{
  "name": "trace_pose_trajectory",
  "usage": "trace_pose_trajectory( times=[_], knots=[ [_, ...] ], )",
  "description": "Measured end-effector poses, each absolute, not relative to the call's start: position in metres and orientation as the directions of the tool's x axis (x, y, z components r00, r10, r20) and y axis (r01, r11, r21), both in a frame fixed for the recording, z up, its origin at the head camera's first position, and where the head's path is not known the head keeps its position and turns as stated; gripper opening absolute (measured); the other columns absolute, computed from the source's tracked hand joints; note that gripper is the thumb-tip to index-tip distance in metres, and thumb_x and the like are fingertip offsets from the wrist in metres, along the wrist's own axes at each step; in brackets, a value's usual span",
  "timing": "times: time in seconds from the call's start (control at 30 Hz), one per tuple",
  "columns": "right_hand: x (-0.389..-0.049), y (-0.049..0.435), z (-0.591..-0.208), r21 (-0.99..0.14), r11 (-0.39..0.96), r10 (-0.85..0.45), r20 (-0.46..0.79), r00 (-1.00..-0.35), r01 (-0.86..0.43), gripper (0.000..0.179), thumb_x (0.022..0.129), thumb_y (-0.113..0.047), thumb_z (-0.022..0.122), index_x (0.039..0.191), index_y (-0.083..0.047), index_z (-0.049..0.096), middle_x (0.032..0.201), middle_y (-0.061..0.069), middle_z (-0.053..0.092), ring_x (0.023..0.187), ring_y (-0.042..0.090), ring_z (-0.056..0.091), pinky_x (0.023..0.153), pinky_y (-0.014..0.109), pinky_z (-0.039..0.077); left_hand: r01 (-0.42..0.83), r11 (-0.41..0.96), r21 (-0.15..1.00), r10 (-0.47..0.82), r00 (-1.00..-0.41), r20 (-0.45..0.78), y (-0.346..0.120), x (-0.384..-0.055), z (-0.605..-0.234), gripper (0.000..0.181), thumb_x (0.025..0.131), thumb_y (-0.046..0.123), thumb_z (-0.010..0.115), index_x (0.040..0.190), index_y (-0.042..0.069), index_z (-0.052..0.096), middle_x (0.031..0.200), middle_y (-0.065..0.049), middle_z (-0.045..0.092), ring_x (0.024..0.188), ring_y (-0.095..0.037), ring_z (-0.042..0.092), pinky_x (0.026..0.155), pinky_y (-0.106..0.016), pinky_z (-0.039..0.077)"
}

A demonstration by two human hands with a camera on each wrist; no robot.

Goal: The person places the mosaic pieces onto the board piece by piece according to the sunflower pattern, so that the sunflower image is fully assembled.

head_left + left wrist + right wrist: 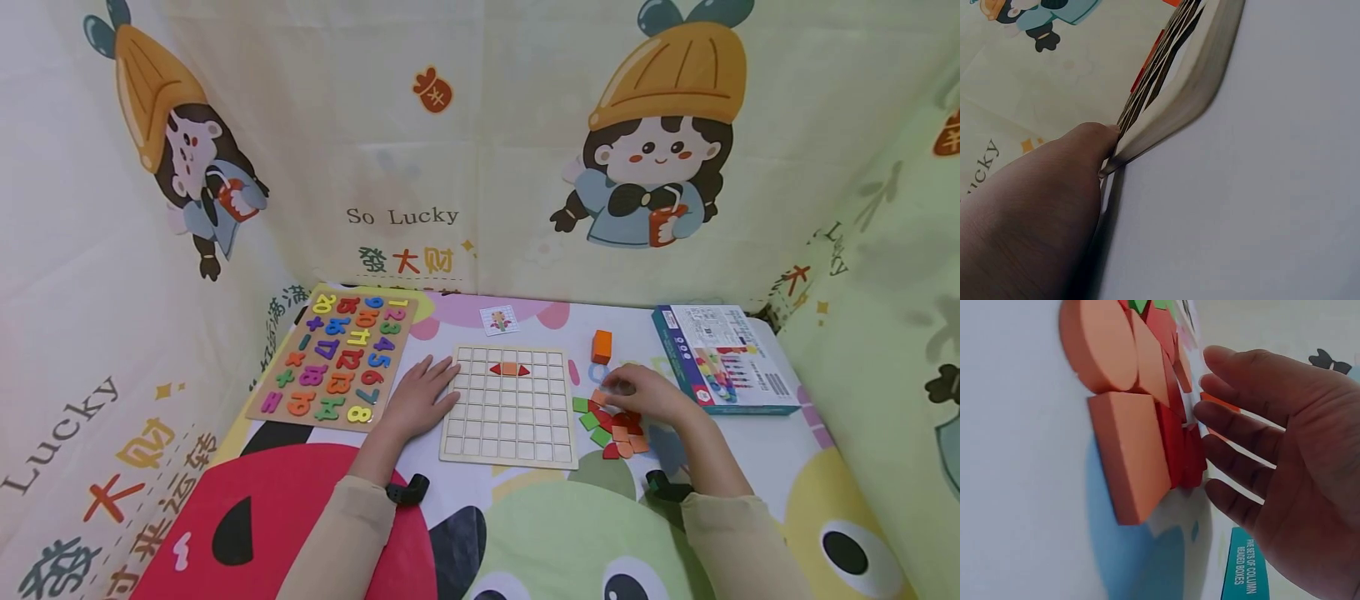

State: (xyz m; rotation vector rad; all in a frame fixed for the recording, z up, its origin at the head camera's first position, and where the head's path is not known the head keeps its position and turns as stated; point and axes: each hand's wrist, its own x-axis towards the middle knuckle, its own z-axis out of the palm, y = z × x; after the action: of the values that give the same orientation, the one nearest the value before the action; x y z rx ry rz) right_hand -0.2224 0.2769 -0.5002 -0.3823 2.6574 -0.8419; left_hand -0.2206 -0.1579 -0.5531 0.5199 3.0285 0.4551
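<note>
A wooden grid board (508, 463) lies flat on the table. Near its top, an orange square tile (509, 368) sits between two red pieces, one of them a red triangle (523, 371). My left hand (420, 398) rests along the board's left edge, and in the left wrist view its thumb (1088, 140) touches the frame. To the right lies a loose pile of orange, red and green tiles (637, 443). Over the pile's far side hovers my right hand (647, 393), fingers loosely bent. The right wrist view shows nothing between those fingers, close to an orange tile (1132, 456).
Left of the board lies a wooden number puzzle (352, 358). A small pattern card (499, 320) is behind the board. An orange block (602, 347) stands beyond the pile, and a flat teal box (723, 358) lies at the right. Printed cloth walls enclose the table.
</note>
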Motion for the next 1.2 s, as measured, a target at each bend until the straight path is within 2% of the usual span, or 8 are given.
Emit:
trace_pose_trajectory(
  times=[0.27,0.63,1.2],
  knots=[
    [-0.224,0.275,-0.508,-0.541,0.808,-0.381,-0.178,-0.907,-0.233,0.028,0.085,-0.036,0.076,0.106,-0.020,0.068,0.109,0.004,0.058,0.102,0.022,0.049,0.084,0.034,0.053,0.326,0.901,0.288,0.334,-0.942,0.023,-0.157,-0.219,-0.551,0.062,0.099,0.055,0.047,0.155,0.032,0.033,0.163,0.007,0.028,0.155,-0.028,0.013,0.126,-0.050,0.016],
    [-0.225,0.273,-0.508,-0.536,0.819,-0.356,-0.197,-0.913,-0.204,0.030,0.085,-0.027,0.076,0.113,-0.019,0.067,0.121,0.007,0.059,0.109,0.023,0.050,0.088,0.041,0.058,0.340,0.894,0.292,0.343,-0.938,0.044,-0.158,-0.219,-0.550,0.062,0.099,0.054,0.048,0.154,0.030,0.035,0.163,0.005,0.031,0.154,-0.030,0.016,0.125,-0.052,0.018],
    [-0.223,0.264,-0.499,-0.551,0.815,-0.329,-0.185,-0.926,-0.180,0.033,0.088,-0.032,0.074,0.115,-0.014,0.066,0.115,0.007,0.061,0.103,0.022,0.055,0.086,0.040,0.059,0.326,0.899,0.292,0.332,-0.943,0.028,-0.158,-0.221,-0.553,0.063,0.098,0.057,0.046,0.155,0.033,0.033,0.163,0.008,0.029,0.155,-0.027,0.014,0.125,-0.050,0.016]
  ],
)
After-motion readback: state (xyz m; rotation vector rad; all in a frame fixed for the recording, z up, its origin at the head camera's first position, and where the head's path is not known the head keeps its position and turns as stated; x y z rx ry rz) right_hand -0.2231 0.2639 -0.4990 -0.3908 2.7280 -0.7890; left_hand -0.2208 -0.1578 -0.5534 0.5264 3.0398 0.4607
